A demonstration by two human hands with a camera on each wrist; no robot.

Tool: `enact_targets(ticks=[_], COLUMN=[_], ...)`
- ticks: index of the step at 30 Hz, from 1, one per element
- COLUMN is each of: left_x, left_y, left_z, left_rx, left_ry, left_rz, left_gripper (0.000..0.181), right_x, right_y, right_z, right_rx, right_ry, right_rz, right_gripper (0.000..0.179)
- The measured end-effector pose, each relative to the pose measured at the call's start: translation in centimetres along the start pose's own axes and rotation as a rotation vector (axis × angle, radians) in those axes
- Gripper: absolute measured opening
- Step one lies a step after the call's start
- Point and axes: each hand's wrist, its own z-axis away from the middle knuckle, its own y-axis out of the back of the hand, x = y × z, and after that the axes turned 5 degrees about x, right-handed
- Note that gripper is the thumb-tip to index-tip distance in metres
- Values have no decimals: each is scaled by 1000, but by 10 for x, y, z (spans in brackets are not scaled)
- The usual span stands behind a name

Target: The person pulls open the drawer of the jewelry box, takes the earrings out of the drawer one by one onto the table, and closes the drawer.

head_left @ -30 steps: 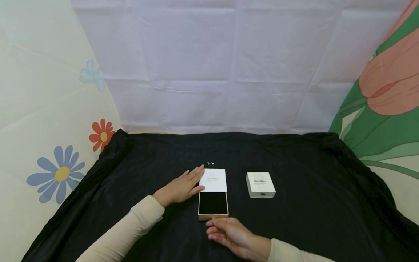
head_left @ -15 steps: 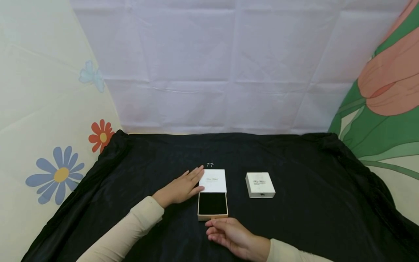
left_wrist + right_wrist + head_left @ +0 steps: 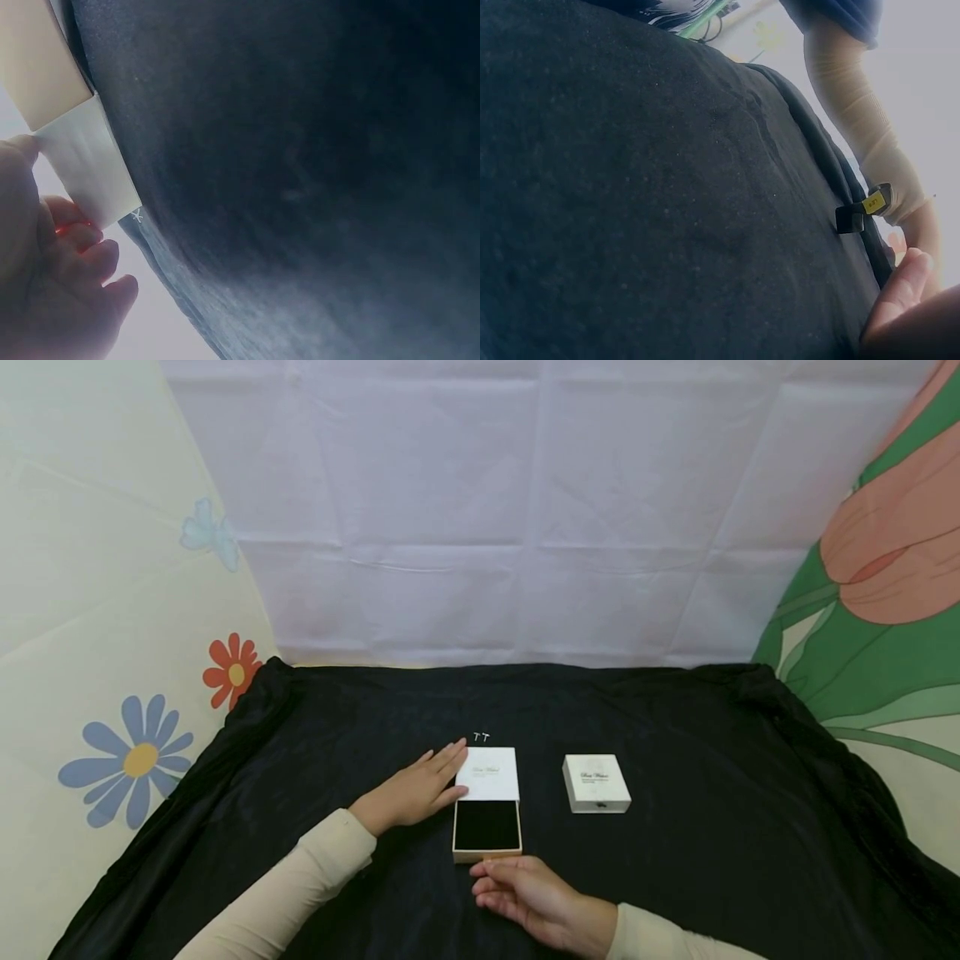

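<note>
**Too Small to Read**

A person's left hand [image 3: 408,787], thumb spread from nearly straight fingers, touches the side of a white, square cardboard sliding box [image 3: 498,786] on black cloth [image 3: 697,877], its black-lined drawer [image 3: 487,826] standing open. The right hand [image 3: 536,897] pinches the tan tab [image 3: 488,860] between thumb and forefinger. Script [image 3: 486,770] there, and on a closed white box [image 3: 597,783] alongside, cannot be read.

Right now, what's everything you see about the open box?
The box looks like stiff card. Its white, faintly lettered sleeve lies flat on black cloth; the pale-rimmed drawer, dark inside, is slid out the near side. The left hand touches the sleeve's left side; the right hand seems to pinch the drawer's front.
</note>
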Motion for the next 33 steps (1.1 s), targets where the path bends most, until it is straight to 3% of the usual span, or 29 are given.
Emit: enact_targets(ticks=[33], left_x=[3], left_y=[4], left_z=[2], left_rx=[9], left_ry=[-17], left_rz=[-5], left_gripper=[68], right_x=[-4], right_y=[0], right_z=[-6], right_rx=[-10], right_ry=[15], right_rz=[-7], right_gripper=[23])
